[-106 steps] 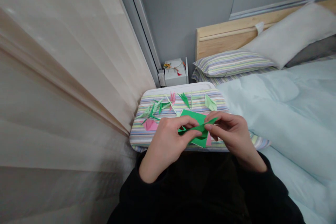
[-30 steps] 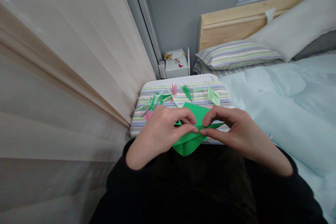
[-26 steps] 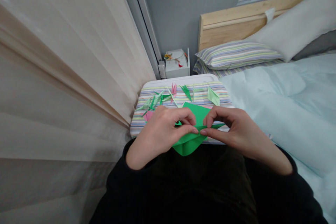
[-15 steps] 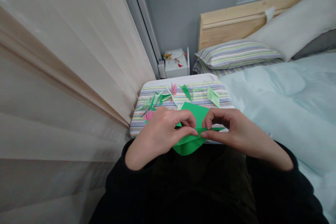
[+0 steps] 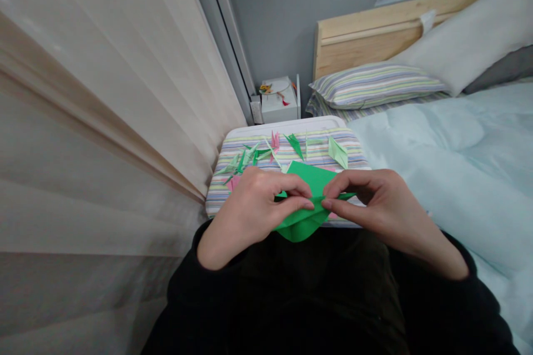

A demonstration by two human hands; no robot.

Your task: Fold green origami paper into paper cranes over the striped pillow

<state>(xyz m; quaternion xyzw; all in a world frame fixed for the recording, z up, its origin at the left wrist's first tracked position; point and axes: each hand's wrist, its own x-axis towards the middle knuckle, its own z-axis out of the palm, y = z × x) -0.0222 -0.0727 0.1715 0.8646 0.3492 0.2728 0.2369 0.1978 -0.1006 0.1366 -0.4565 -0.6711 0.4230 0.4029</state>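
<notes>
A bright green paper sheet (image 5: 303, 226), partly folded, is held over the near edge of a small table with a striped cloth (image 5: 216, 197). My left hand (image 5: 266, 202) pinches its fold near the middle. Just to the right, my right hand (image 5: 370, 202) grips the same fold between thumb and fingers, and a narrow green point sticks out beside it. Behind the hands lie several folded paper pieces, among them a pink one (image 5: 275, 141), a dark green one (image 5: 295, 145) and a pale green one (image 5: 338, 152).
A beige curtain (image 5: 125, 94) hangs close on the left. To the right is a bed with a pale blue quilt (image 5: 458, 166) and a striped pillow (image 5: 378, 85). A small white cabinet (image 5: 280, 105) stands behind the table.
My right hand has shifted slightly up, lifting the right end of the green fold. Its thumb and fingers are closer together on the paper. My left hand has barely moved.
</notes>
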